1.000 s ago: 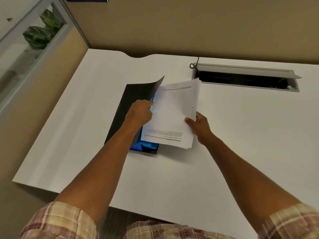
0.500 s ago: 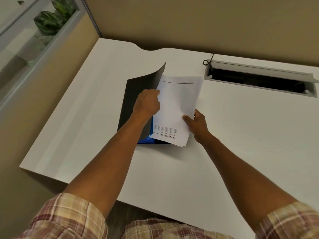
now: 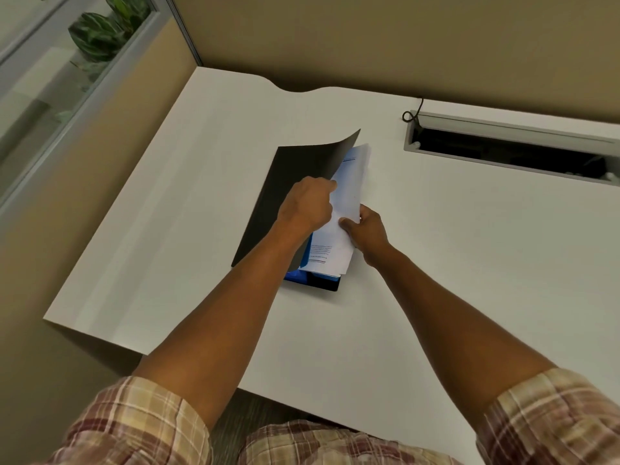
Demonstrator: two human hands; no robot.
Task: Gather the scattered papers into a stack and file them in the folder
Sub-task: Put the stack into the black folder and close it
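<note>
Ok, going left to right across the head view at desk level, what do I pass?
Potted plant behind the glass → black folder cover → left hand → paper stack → right hand → open cable tray in the desk.

black folder (image 3: 292, 182), white papers (image 3: 345, 209), plaid sleeves (image 3: 141, 421)

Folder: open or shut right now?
Open. The left hand holds the black folder cover lifted while the right hand slides the papers under it.
</note>
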